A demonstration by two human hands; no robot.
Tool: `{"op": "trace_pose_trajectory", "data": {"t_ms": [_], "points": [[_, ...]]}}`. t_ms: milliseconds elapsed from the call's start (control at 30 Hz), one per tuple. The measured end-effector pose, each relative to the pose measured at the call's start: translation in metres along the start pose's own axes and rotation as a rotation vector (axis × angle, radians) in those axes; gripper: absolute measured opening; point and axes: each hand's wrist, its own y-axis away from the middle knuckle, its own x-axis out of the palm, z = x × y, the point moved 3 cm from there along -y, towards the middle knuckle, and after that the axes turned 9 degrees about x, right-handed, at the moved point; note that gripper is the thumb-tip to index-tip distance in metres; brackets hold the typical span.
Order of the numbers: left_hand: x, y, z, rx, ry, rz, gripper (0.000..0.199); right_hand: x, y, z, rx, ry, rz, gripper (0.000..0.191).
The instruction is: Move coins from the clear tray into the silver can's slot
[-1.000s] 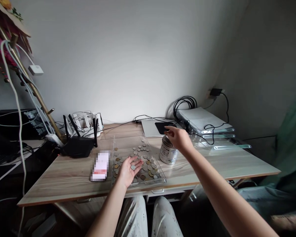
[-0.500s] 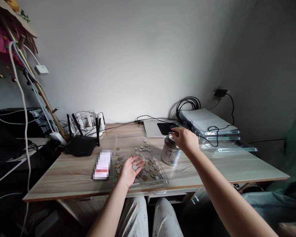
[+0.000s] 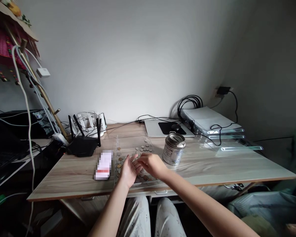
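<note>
My left hand (image 3: 129,171) is held palm up above a clear plastic tray (image 3: 116,143), its fingers stretched out. My right hand (image 3: 153,164) meets it at the fingers, with its own fingertips bent together in a pinch. Whatever lies on the left palm or between the right fingertips is hidden. Many silver and brass-coloured coins (image 3: 146,147) are spread in the tray beneath both hands. To the right of the tray stands a round metal tin (image 3: 174,151) with a slot in its lid.
Left of the tray lies a phone (image 3: 104,165), with a black router (image 3: 82,144) behind it. At the back are a laptop (image 3: 151,129), a mouse (image 3: 175,127) on a black pad, and coiled black cable (image 3: 189,103). Clear trays (image 3: 212,121) are stacked at right.
My right hand has moved left from the tin's lid to my left hand. The coin seen on my left fingers is now covered. The view has shifted slightly.
</note>
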Motion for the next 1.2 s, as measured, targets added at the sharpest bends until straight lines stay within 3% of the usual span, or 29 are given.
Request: {"op": "trace_pose_trajectory", "data": {"t_ms": [133,233,333,467,600,667,767,833,900,1000,1200], "points": [[0.001,0.001,0.000,0.000,-0.072,0.036,0.031,-0.071,-0.002,-0.061,0.391,0.098,-0.278,0.026],[0.003,0.002,0.000,0.025,-0.155,0.039,0.030,-0.104,-0.001,-0.102,0.623,0.297,-0.273,0.023],[0.004,0.004,0.002,0.081,-0.249,0.012,0.027,-0.107,-0.002,-0.119,0.647,0.391,-0.181,0.022],[0.008,0.009,-0.001,0.184,-0.489,0.010,0.023,-0.103,-0.006,-0.123,0.635,0.411,-0.156,0.023],[0.012,0.011,-0.019,0.227,-0.890,0.100,0.021,-0.107,-0.005,-0.125,0.622,0.384,-0.095,0.020],[0.012,0.002,-0.030,0.260,-1.011,0.160,0.021,-0.106,-0.004,-0.119,0.601,0.369,-0.164,0.023],[0.010,-0.026,-0.038,0.328,-1.143,0.189,0.017,-0.082,-0.011,-0.095,0.452,0.279,-0.216,0.029],[0.009,-0.049,-0.033,0.322,-1.169,0.173,0.012,-0.044,-0.021,-0.073,0.292,0.180,-0.030,0.029],[0.009,-0.066,-0.025,0.276,-1.158,0.168,0.020,-0.003,-0.030,-0.055,0.175,0.150,0.187,0.034],[0.009,-0.075,-0.016,0.193,-1.180,0.141,0.025,0.039,-0.039,-0.044,0.154,0.204,0.393,0.042],[0.001,-0.056,-0.017,-0.087,-1.270,0.266,0.027,0.050,-0.031,-0.041,0.147,0.023,0.612,0.032]]}}
